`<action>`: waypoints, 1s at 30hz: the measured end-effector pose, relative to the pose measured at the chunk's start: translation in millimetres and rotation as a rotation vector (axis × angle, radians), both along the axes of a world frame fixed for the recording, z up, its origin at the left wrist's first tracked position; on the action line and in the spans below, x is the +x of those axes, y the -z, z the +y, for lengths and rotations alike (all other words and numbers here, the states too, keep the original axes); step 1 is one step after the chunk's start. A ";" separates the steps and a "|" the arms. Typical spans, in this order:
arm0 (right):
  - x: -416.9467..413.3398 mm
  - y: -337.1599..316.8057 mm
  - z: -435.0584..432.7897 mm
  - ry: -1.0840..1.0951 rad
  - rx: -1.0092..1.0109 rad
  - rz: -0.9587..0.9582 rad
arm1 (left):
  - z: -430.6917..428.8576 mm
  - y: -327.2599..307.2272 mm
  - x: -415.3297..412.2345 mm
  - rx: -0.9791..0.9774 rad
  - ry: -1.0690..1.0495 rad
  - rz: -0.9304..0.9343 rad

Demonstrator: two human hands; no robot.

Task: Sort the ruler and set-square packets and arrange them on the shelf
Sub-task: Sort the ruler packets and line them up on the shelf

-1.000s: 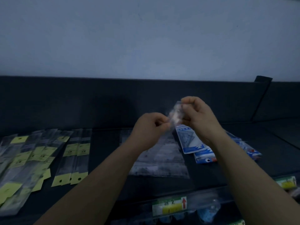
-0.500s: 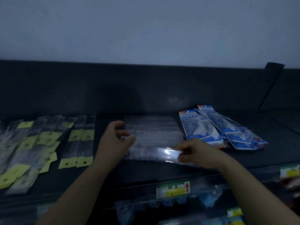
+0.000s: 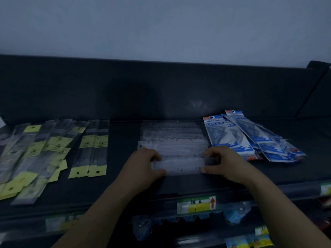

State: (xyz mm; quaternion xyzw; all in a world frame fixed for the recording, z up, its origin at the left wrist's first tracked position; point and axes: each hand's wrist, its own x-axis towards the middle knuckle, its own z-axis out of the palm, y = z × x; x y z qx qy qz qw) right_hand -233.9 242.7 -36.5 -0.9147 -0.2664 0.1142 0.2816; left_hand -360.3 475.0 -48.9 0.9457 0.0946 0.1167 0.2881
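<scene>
A stack of clear ruler packets (image 3: 173, 140) lies crosswise in the middle of the dark shelf (image 3: 125, 187). My left hand (image 3: 145, 164) grips the left end of the nearest clear packet (image 3: 180, 165), and my right hand (image 3: 223, 162) grips its right end. The packet lies flat at the front of the stack. To the left lie several long ruler packets with yellow header cards (image 3: 89, 149). To the right is a fanned pile of blue-and-white set-square packets (image 3: 250, 138).
The shelf has a dark back panel (image 3: 161, 90) and a front rail with a green-and-yellow price label (image 3: 196, 204). Below hang more packets in clear and blue wrapping (image 3: 234, 214). A pale wall rises behind.
A second ago both hands held a small clear piece up in the air. They have come down to the shelf and now hold the front packet of the clear stack by its ends.
</scene>
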 end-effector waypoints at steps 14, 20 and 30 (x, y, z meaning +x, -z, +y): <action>-28.6 -24.1 103.4 -0.124 0.100 -0.346 | 66.8 -25.7 -41.0 0.188 -0.273 -0.219; -67.8 -30.4 192.1 -0.288 0.133 -0.397 | 143.1 -35.5 -95.3 0.155 -0.481 -0.189; -137.3 -34.1 334.4 -0.349 0.138 -0.182 | 272.0 -44.1 -140.9 0.053 -0.520 0.258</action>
